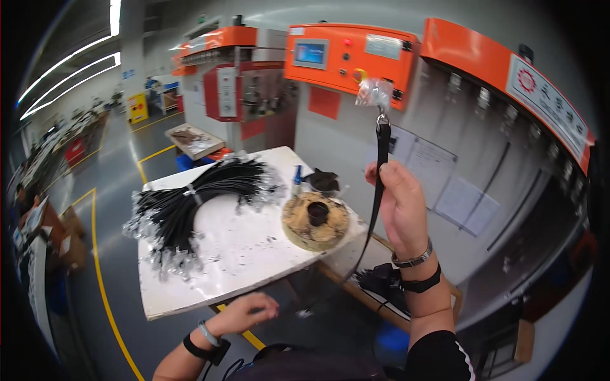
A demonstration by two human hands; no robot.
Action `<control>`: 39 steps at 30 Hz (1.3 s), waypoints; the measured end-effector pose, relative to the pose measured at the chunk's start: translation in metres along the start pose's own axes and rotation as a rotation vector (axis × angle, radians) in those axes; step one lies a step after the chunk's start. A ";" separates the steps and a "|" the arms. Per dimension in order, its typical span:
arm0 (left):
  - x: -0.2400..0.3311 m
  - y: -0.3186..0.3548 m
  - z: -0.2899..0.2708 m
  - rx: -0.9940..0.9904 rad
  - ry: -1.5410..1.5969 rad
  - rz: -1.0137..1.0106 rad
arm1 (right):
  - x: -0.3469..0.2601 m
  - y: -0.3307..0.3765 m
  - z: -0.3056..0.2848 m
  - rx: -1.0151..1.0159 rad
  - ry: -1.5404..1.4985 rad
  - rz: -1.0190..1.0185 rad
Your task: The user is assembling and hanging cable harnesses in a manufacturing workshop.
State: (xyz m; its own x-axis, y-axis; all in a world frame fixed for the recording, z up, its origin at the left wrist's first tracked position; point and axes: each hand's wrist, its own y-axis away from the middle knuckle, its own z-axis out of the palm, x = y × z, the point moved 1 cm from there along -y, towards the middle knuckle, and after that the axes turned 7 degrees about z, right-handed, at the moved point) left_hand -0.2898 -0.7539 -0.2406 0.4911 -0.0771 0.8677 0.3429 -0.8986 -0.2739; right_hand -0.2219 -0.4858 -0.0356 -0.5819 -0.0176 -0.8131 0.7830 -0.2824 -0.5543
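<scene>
1. The right hand (399,203), right of the frame's centre, is raised with its grip closed around a black strap (382,166); the fingers wrap it fully.
2. The strap runs up from the fist to a metal clip wrapped in a small clear plastic bag (374,93) near the upper centre, and its lower part hangs down toward the bottom of the frame.
3. The left hand (245,312), low and left of centre, sits just below the worktop (241,254) edge, its fingers curled loosely; whether it pinches the strap's lower end I cannot tell.
4. On the white worktop lies a bundle of black straps (190,209) with bagged ends, at centre left.
5. Beside the bundle, toward centre, rests a round tan reel (316,220) with a dark core.
6. An orange control panel (349,56) stands behind, at upper centre.
</scene>
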 end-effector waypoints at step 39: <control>0.220 -0.562 0.387 -0.267 0.661 0.451 | -0.298 0.163 -0.486 0.919 1.364 -0.471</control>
State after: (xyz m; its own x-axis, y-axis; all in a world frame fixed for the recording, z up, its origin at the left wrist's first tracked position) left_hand -0.0643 -0.0988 -0.0563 -0.0630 -0.6157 0.7854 -0.0150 -0.7863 -0.6176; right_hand 0.1859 -0.0604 0.0299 0.2695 0.8546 -0.4438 -0.0463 -0.4488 -0.8924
